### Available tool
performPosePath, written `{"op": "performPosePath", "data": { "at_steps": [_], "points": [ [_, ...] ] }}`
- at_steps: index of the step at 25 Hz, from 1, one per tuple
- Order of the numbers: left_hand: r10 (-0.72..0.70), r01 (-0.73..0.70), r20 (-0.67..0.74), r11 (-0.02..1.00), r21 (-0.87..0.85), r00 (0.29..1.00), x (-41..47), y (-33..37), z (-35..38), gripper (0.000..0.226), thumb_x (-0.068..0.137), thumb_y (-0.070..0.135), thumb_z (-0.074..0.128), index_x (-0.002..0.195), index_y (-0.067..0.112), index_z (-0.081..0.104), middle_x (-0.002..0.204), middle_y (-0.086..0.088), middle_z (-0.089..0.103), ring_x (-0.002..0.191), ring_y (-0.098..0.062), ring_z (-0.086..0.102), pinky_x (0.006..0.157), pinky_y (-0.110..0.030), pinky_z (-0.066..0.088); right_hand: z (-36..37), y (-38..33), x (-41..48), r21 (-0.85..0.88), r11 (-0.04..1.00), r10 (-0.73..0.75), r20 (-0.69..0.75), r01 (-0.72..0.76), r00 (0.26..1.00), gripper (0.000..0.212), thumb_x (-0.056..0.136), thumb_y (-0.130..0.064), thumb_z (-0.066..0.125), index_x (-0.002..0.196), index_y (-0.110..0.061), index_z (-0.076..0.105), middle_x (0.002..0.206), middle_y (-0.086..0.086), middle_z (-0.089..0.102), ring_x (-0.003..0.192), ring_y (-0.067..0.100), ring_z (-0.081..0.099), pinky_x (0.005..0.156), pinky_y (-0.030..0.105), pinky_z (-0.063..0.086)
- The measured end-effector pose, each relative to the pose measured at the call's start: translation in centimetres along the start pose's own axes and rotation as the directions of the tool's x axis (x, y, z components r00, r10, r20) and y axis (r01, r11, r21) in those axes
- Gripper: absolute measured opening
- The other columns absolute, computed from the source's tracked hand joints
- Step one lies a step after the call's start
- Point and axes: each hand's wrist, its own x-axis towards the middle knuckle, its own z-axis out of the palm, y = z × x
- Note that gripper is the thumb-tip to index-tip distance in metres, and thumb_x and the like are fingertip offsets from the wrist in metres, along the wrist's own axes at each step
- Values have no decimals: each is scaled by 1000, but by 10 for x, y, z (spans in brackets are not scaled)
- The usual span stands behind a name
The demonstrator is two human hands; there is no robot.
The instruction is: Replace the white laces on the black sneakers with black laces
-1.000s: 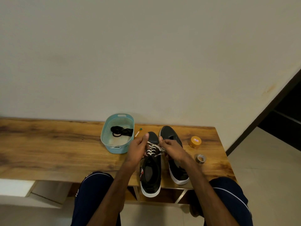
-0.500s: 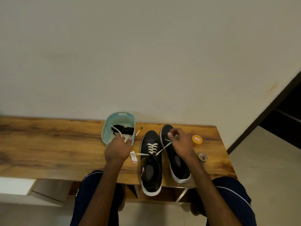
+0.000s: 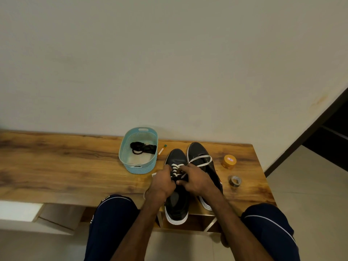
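Black sneakers [image 3: 177, 204] stand side by side on the wooden surface [image 3: 66, 166], just right of the blue basket [image 3: 124, 144], toes toward the wall.

Both hands meet over the lacing of the sneaker nearer the basket. The left hand [image 3: 162, 183] has its fingers [image 3: 168, 171] curled tight on the white lace [image 3: 176, 167], and the right hand [image 3: 197, 179] pinches the same lace, a slack loop of which lies across the farther sneaker's toe. Black laces [image 3: 143, 147] lie coiled inside the basket. A small orange-and-white stick [image 3: 162, 149] lies just beside the basket's right wall. Well right of the basket, beyond the sneakers, are an orange jar [image 3: 229, 162] and a tape roll [image 3: 235, 180].
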Motion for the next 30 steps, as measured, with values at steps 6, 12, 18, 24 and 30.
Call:
{"op": "performPosePath", "data": {
  "at_steps": [6,12,18,24,30],
  "points": [
    [12,-12,-46,1000,-13,999,1,0,0,42,90,8,58,130,20,48,119,-10,64,106,-26,62,82,-32,52,3,-1,-4,24,993,114,-140,-112,984,49,82,-35,70,121,-22,44,122,-2,53,99,19,59,71,31,46],
    [135,-122,-53,973,194,989,-1,3,12,47,99,22,51,143,27,36,129,-10,54,109,-30,62,87,-40,54,0,-4,-8,-22,994,106,-162,-111,981,23,91,-33,61,110,-20,55,104,1,62,90,19,61,73,31,47],
    [81,-67,-137,992,103,987,6,6,14,22,96,24,55,116,14,50,108,-10,65,95,-26,64,78,-37,53,4,-8,-10,-127,983,130,-42,-134,991,19,88,-36,59,90,-21,49,84,0,57,72,19,54,66,33,46],
    [-288,269,50,800,-537,956,3,1,-1,22,104,21,42,119,8,49,117,-19,60,101,-46,63,76,-60,58,-2,-4,-6,-72,974,216,-6,-216,976,17,86,-35,65,88,-20,58,84,2,65,80,21,65,74,38,56],
    [50,-49,-11,996,80,999,-9,2,12,46,93,29,64,135,25,45,136,-4,49,114,-24,58,90,-39,52,5,-12,-10,-113,982,140,-117,-153,983,23,92,-35,61,108,-19,58,101,3,66,90,22,65,74,35,51]
  ]
}}
